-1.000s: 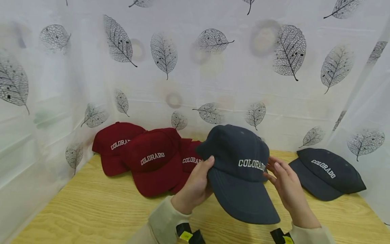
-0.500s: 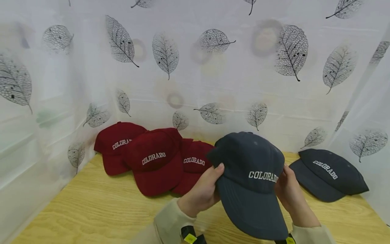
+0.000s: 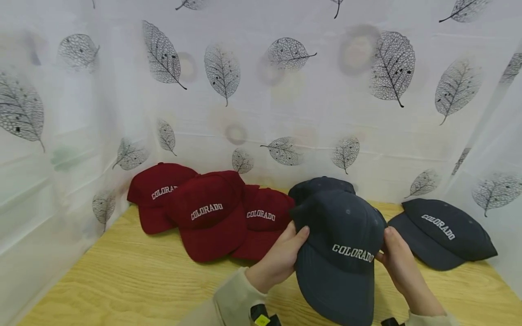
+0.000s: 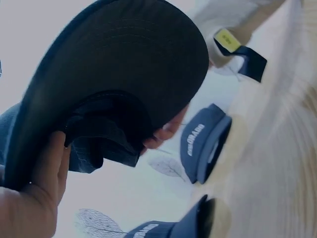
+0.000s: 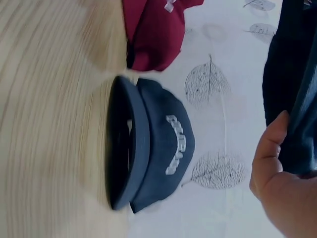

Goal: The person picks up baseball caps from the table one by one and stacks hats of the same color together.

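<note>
A dark navy baseball cap point(image 3: 338, 276) with white COLORADO lettering is held up between both hands, its brim toward me and tilted down. My left hand point(image 3: 281, 258) grips its left side, thumb on the outside. On the opposite side, my right hand point(image 3: 399, 262) pinches the edge of the crown. The left wrist view looks into the cap's underside point(image 4: 133, 59), with fingers of the left hand point(image 4: 39, 193) at the lower edge. In the right wrist view, the thumb and fingers of the right hand point(image 5: 285, 183) pinch the cap's edge point(image 5: 297, 129).
Directly behind the held cap stands another navy cap point(image 3: 320, 182), partly hidden in the head view. A third navy cap point(image 3: 448, 235) lies at the right. Three dark red caps point(image 3: 212, 217) overlap at the left on the wooden table point(image 3: 134, 276). A leaf-patterned curtain point(image 3: 253, 99) hangs behind.
The held cap has come down and toward me, and its brim has swung left. My right hand has closed on its right side. The navy cap behind it now shows more.
</note>
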`<state>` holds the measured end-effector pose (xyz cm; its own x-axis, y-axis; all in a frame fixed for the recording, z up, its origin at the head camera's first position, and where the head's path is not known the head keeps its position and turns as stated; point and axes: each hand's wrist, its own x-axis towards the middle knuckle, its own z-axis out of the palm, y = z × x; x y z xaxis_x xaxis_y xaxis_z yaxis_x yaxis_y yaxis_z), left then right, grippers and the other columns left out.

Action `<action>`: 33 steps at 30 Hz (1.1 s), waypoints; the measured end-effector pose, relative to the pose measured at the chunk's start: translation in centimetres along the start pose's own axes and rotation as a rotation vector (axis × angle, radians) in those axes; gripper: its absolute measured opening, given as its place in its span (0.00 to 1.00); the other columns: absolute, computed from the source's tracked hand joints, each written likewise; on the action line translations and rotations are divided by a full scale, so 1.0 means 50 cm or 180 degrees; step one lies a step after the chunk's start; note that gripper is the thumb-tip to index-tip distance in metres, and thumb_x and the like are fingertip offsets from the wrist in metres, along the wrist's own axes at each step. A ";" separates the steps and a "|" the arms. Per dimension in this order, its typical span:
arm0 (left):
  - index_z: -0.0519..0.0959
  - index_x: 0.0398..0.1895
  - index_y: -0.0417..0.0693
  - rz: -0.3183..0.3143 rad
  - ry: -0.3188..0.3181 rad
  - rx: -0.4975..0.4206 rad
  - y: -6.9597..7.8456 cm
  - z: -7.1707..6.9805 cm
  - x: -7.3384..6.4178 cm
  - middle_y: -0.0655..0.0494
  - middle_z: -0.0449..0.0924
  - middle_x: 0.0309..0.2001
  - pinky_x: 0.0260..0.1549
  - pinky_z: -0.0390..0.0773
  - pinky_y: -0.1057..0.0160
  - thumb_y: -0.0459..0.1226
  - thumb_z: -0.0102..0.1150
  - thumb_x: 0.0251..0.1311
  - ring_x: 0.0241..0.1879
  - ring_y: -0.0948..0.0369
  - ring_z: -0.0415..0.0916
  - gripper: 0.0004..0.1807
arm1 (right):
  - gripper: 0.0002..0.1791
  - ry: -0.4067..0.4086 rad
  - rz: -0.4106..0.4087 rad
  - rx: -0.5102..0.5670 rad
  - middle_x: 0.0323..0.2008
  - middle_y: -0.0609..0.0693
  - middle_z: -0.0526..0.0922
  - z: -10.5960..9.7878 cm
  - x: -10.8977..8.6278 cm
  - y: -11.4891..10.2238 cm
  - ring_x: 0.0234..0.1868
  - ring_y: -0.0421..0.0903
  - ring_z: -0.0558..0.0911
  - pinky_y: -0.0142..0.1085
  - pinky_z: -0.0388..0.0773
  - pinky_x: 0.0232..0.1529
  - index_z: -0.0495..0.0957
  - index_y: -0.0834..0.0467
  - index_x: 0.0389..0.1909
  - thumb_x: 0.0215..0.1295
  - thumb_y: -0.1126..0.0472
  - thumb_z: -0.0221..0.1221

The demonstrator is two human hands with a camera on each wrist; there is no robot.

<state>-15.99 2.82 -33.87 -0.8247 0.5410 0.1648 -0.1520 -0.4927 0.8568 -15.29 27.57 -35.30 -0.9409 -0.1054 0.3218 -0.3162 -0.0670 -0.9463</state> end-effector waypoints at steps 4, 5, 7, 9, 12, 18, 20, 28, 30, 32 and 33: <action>0.44 0.65 0.46 -0.0161 0.0049 0.0027 -0.021 -0.007 0.007 0.45 0.58 0.60 0.53 0.63 0.55 0.42 0.39 0.67 0.56 0.53 0.62 0.28 | 0.10 0.0170 0.0108 -0.0716 0.30 0.44 0.70 -0.010 -0.005 -0.003 0.33 0.36 0.72 0.30 0.74 0.29 0.67 0.57 0.33 0.70 0.61 0.38; 0.44 0.65 0.46 -0.0213 0.0069 0.0026 -0.026 -0.010 0.008 0.45 0.59 0.60 0.52 0.63 0.54 0.42 0.39 0.67 0.56 0.52 0.62 0.28 | 0.10 0.0231 0.0193 -0.0938 0.29 0.45 0.69 -0.011 -0.005 -0.004 0.31 0.36 0.72 0.31 0.74 0.28 0.66 0.59 0.32 0.70 0.60 0.39; 0.46 0.65 0.46 -0.0322 0.0140 0.0047 -0.037 -0.014 0.011 0.44 0.61 0.59 0.51 0.64 0.53 0.43 0.40 0.66 0.55 0.52 0.63 0.28 | 0.12 0.0329 0.0419 -0.1412 0.27 0.48 0.67 -0.014 -0.003 -0.006 0.29 0.37 0.71 0.32 0.74 0.27 0.65 0.62 0.31 0.70 0.58 0.40; 0.47 0.65 0.46 -0.0418 0.0248 0.0085 -0.048 -0.017 0.013 0.44 0.62 0.58 0.50 0.65 0.52 0.43 0.40 0.66 0.54 0.52 0.64 0.28 | 0.15 0.0340 0.0669 -0.1903 0.27 0.50 0.67 -0.016 -0.001 -0.008 0.28 0.38 0.71 0.34 0.73 0.26 0.63 0.64 0.31 0.69 0.55 0.41; 0.48 0.64 0.44 -0.0558 0.0405 0.0252 -0.064 -0.018 0.014 0.42 0.62 0.58 0.49 0.66 0.50 0.43 0.39 0.66 0.54 0.50 0.64 0.27 | 0.19 0.0216 0.0931 -0.2396 0.27 0.53 0.69 -0.019 0.002 -0.007 0.27 0.40 0.72 0.35 0.73 0.26 0.63 0.66 0.32 0.68 0.51 0.41; 0.48 0.62 0.40 -0.0853 0.0654 0.0344 -0.095 -0.018 0.018 0.38 0.59 0.58 0.47 0.66 0.47 0.40 0.39 0.66 0.55 0.45 0.61 0.26 | 0.21 -0.0062 0.1159 -0.2602 0.26 0.54 0.70 -0.026 0.004 0.002 0.26 0.44 0.72 0.35 0.72 0.25 0.65 0.69 0.36 0.67 0.51 0.44; 0.48 0.63 0.41 -0.0968 0.0709 0.0330 -0.103 -0.020 0.018 0.38 0.61 0.57 0.44 0.68 0.46 0.39 0.39 0.65 0.54 0.45 0.63 0.26 | 0.22 -0.0182 0.1199 -0.2703 0.26 0.54 0.70 -0.031 0.005 0.008 0.26 0.44 0.72 0.36 0.71 0.25 0.65 0.70 0.36 0.67 0.50 0.44; 0.48 0.60 0.45 -0.1192 0.0744 0.0440 -0.120 -0.028 0.019 0.42 0.69 0.46 0.34 0.72 0.45 0.35 0.44 0.54 0.44 0.47 0.71 0.30 | 0.23 -0.0503 0.1220 -0.3100 0.29 0.53 0.72 -0.050 0.009 0.022 0.29 0.46 0.71 0.39 0.68 0.29 0.66 0.70 0.38 0.65 0.49 0.47; 0.48 0.58 0.46 -0.1203 0.0754 0.0416 -0.122 -0.031 0.021 0.43 0.70 0.44 0.34 0.72 0.45 0.34 0.45 0.52 0.43 0.47 0.71 0.30 | 0.25 -0.0522 0.1259 -0.3072 0.31 0.54 0.73 -0.054 0.010 0.025 0.32 0.47 0.73 0.40 0.69 0.31 0.66 0.71 0.40 0.65 0.48 0.46; 0.46 0.58 0.48 -0.1219 0.0767 0.0375 -0.124 -0.034 0.023 0.42 0.70 0.43 0.34 0.72 0.45 0.34 0.46 0.50 0.42 0.48 0.71 0.32 | 0.26 -0.0544 0.1308 -0.2983 0.33 0.55 0.74 -0.058 0.010 0.027 0.34 0.48 0.74 0.41 0.70 0.32 0.66 0.72 0.42 0.65 0.48 0.46; 0.45 0.58 0.49 -0.1229 0.0772 0.0349 -0.123 -0.036 0.023 0.42 0.71 0.42 0.34 0.72 0.45 0.34 0.46 0.50 0.42 0.48 0.71 0.33 | 0.27 -0.0542 0.1342 -0.2906 0.34 0.56 0.74 -0.060 0.010 0.029 0.35 0.49 0.74 0.41 0.71 0.32 0.65 0.73 0.43 0.65 0.48 0.46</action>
<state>-16.99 5.27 -39.84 -0.8246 0.4892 -0.2840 -0.4252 -0.2048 0.8816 -16.58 30.41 -36.60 -0.9898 -0.0900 -0.1106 -0.0017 0.7830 -0.6220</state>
